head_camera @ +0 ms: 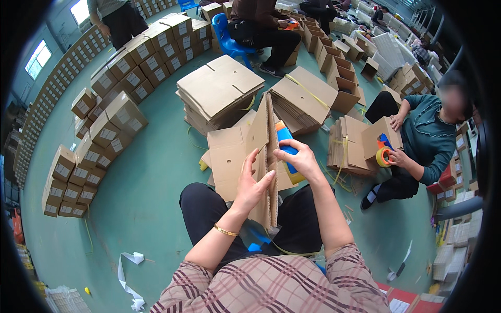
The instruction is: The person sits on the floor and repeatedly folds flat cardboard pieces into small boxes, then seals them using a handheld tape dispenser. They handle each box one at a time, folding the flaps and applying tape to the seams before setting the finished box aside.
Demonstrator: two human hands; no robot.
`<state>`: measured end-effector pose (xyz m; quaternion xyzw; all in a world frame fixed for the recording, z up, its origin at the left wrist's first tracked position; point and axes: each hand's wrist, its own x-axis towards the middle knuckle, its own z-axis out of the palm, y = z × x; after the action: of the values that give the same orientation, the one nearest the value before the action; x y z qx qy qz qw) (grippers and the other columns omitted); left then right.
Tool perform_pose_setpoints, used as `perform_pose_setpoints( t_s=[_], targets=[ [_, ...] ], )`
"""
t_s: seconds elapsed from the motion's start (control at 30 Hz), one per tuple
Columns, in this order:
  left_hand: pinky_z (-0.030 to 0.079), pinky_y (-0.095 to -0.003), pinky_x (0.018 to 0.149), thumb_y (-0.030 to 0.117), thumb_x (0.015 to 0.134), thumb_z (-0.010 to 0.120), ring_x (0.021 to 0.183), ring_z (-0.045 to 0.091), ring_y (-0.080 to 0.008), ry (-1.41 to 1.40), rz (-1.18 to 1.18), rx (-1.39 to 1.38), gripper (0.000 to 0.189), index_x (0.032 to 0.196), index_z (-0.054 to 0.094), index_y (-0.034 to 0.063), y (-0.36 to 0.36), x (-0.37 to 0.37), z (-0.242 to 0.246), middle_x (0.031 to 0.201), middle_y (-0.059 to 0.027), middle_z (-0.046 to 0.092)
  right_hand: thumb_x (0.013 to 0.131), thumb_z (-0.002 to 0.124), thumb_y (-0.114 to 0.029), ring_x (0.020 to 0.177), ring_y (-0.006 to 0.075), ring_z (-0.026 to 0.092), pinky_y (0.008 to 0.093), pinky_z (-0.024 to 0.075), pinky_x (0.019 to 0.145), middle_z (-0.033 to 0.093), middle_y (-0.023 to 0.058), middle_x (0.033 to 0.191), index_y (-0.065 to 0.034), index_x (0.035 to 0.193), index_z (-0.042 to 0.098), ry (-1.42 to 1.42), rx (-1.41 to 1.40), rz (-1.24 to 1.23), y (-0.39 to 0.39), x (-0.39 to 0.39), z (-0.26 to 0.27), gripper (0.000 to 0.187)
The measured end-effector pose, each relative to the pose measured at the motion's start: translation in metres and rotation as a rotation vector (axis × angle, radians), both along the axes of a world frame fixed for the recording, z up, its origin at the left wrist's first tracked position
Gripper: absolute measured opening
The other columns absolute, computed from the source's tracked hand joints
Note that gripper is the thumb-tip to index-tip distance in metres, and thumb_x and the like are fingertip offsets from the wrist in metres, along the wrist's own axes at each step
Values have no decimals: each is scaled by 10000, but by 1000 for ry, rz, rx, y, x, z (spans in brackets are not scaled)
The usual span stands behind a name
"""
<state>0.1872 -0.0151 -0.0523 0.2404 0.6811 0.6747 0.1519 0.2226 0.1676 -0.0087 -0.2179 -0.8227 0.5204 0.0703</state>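
Upright between my knees stands a folded cardboard carton (263, 156), its corrugated edges towards me. My left hand (250, 186) lies along its left face, with the thumb over the near edge. To the right of the carton, my right hand (300, 158) grips a blue and orange tape dispenser (285, 139); its thumb touches the carton's edge. Yellowish tape (293, 174) shows below those fingers, and the carton hides part of the dispenser. Behind and left, another flat carton (225, 156) lies low in front of me.
Flat carton stacks stand ahead (219, 88) and ahead right (303, 98). A seated co-worker (426, 133) holds a tape dispenser (384, 152) beside more flat cartons (346, 144). Closed, labelled boxes (105, 129) curve along the left. A white strip (125, 277) and yellow strapping (337, 172) lie about.
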Motion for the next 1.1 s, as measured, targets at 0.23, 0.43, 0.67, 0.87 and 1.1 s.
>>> perform_pose_setpoints(
  t_s=[0.23, 0.43, 0.67, 0.87, 1.1],
  targets=[
    [414, -338, 990, 44, 737, 553, 1232, 467, -254, 300, 134, -260, 738, 1450, 365, 40, -20, -39, 45, 1401, -121, 436, 724, 663, -309, 820, 311, 675, 360, 521, 799, 689, 186, 860, -101, 1074, 704, -76, 282, -90, 6, 19, 4, 409],
    [293, -436, 1124, 44, 695, 583, 1321, 345, -414, 595, 274, -502, 824, 1449, 265, -57, -68, -36, 71, 1398, -252, 349, 680, 675, -271, 798, 340, 628, 412, 509, 761, 614, 199, 816, -178, 1009, 732, -7, 577, 14, 25, 36, 38, 346],
    [555, -452, 653, 309, 749, 686, 727, 681, -341, 643, 178, -1096, 807, 1419, 371, -12, -54, -71, 84, 868, -166, 684, 688, 704, -283, 780, 350, 616, 431, 508, 753, 570, 191, 809, -231, 1012, 738, 29, 700, 163, 20, 19, 32, 330],
    [510, -490, 743, 104, 818, 517, 856, 637, -416, 757, -199, -953, 509, 1310, 439, 2, -15, -120, 120, 899, -231, 668, 676, 706, -251, 798, 336, 603, 418, 494, 750, 555, 171, 807, -208, 988, 733, 58, 698, 147, 31, 19, 48, 316],
    [526, -495, 644, 150, 797, 580, 712, 645, -441, 661, -368, -1146, 244, 912, 523, -57, -42, -51, 92, 732, -275, 640, 683, 782, -254, 894, 323, 614, 403, 490, 812, 589, 161, 882, -167, 924, 720, -63, 682, 110, 70, 3, 54, 263]
  ],
)
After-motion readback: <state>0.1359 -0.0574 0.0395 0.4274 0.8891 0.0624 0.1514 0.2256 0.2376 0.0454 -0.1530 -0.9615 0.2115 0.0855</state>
